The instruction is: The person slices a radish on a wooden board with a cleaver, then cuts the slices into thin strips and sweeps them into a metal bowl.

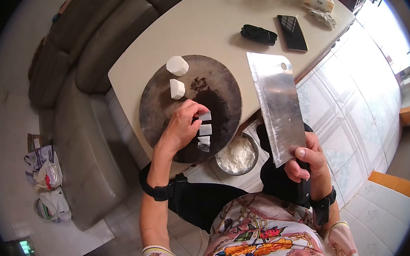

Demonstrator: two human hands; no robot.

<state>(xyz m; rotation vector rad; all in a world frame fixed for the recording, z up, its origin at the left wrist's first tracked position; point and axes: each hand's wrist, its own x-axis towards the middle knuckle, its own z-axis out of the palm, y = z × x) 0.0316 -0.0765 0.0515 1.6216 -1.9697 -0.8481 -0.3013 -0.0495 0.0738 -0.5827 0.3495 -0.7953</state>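
Note:
A round, dark chopping board (158, 110) lies on the table with a wet patch on it. Thumb and forefinger of my left hand (182, 125) are curled at the nearest thin slice of white vegetable (205, 115), seemingly pinching its edge. Below it, more white slices (205, 130) form a row toward me. Two thick peeled vegetable chunks (177, 65) sit on the board's far left, beyond that hand. My right hand (311, 160) grips the handle of a wide cleaver (279, 105), raised off the board to the right, its blade pointing away from me.
A metal basin (255, 166) of white shreds stands below the table edge, beside my legs. On the table (208, 27) are a phone (292, 33), a black case (259, 34) and a tissue pack (319, 1). A grey sofa (93, 143) borders the left; bags (49, 178) lie beyond it.

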